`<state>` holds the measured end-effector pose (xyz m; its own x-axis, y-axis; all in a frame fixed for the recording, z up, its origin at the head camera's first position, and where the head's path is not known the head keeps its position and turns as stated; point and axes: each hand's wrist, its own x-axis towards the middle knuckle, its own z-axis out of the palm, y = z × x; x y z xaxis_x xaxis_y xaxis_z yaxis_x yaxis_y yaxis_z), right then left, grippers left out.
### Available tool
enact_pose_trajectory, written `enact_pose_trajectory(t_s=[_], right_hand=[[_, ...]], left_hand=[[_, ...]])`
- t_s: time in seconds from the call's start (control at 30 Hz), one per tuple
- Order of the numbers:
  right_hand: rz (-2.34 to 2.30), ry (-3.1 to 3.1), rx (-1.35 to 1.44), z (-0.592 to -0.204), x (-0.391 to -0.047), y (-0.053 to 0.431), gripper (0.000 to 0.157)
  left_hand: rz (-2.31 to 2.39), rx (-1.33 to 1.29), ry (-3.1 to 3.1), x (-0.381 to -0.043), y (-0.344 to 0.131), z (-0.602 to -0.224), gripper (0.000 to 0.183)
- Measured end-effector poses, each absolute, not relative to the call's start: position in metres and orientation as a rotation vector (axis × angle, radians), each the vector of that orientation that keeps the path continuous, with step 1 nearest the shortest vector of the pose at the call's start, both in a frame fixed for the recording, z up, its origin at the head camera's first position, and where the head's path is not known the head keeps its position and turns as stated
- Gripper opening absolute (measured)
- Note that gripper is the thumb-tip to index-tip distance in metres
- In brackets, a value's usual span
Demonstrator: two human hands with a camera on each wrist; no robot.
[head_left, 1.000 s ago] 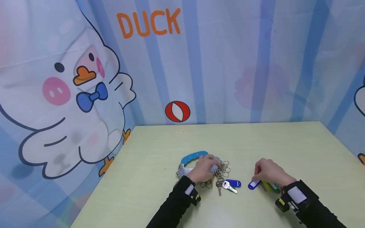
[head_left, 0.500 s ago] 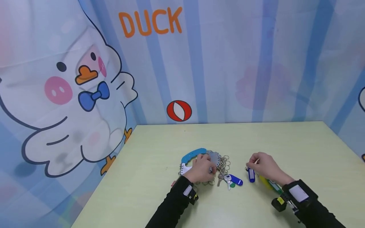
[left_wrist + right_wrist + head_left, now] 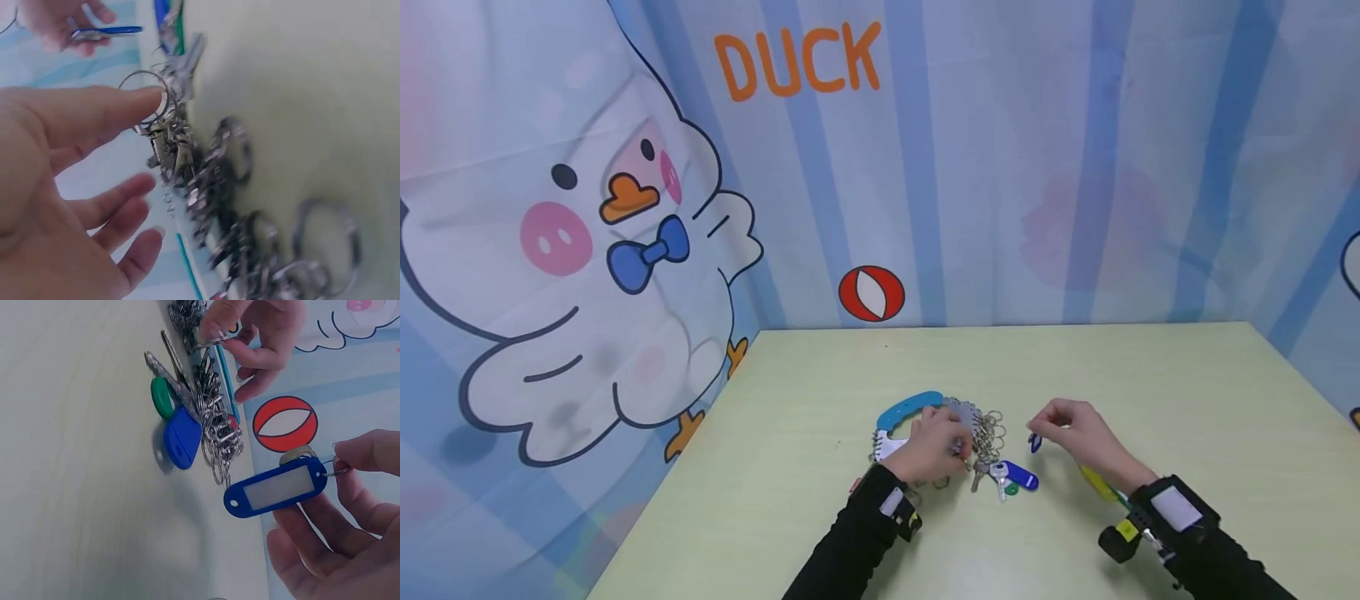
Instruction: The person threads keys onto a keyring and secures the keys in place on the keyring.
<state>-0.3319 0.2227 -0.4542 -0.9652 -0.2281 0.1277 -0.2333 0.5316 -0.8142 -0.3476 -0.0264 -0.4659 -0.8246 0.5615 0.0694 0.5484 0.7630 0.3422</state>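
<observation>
My right hand pinches the small metal ring of a blue key tag with a white label. Part of a brass-coloured key shows behind that tag. On the table my left hand pinches a split ring between thumb and finger, with its other fingers loosely bent. That ring is at a large key holder with a blue handle and a silvery toothed body. Many metal clasps and rings hang from the holder. Two keys and another blue tag lie at its right side.
A green tag lies by those keys. Under my right wrist a yellow tag lies on the pale table, with something green beside it. A printed duck curtain stands behind the table.
My right hand has lifted the blue key tag and carried it left, toward the key holder. The left hand has shifted slightly and stays at the holder.
</observation>
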Motion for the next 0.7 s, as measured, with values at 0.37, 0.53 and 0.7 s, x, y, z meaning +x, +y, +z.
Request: enact_pose_trajectory(t_s=[0.37, 0.53, 0.7], right_hand=[[2.159, -2.656, 0.477, -0.463, -0.335, 0.2, 0.029], [2.047, -2.753, 0.598, -0.468, -0.336, 0.186, 0.023], [1.715, -2.834, 0.759, -0.472, -0.337, 0.169, 0.024]], left_hand=[[0.998, 0.921, 2.832, -0.348, -0.031, -0.452, 0.007], [1.098, 0.888, 2.843, -0.348, -0.032, -0.453, 0.005], [1.148, 0.883, 2.853, -0.35, -0.03, -0.458, 0.01]])
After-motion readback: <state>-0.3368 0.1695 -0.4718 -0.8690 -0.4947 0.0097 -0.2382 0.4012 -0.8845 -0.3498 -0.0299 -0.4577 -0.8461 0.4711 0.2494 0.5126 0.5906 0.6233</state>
